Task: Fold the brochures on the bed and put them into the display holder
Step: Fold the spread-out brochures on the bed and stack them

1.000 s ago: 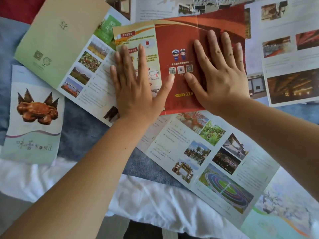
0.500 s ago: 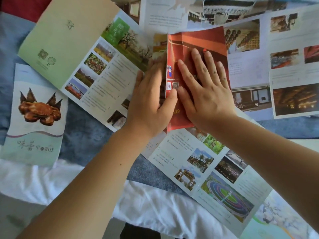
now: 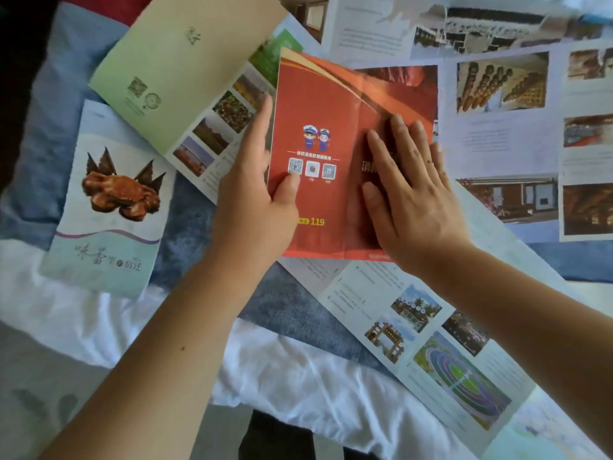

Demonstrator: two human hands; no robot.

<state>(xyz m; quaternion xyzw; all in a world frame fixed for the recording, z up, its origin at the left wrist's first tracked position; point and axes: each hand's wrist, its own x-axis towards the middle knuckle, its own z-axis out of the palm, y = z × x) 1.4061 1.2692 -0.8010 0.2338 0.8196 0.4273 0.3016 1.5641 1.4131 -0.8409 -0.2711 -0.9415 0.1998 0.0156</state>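
Red and part-folded, the brochure [image 3: 318, 104] lies atop other open leaflets [image 3: 431, 343] on the bed [image 3: 292, 376]. The left hand [image 3: 252, 207] pinches its left edge, thumb on the front panel. The right hand [image 3: 414, 207] presses flat, fingers straight, on the right panel beside the centre crease. Folding is the step in hand. Next, I judge, the left panel wants swinging over and creasing squarely. No display holder shows in view.

Head camera, steeply down, near bed [image 3: 308, 380]
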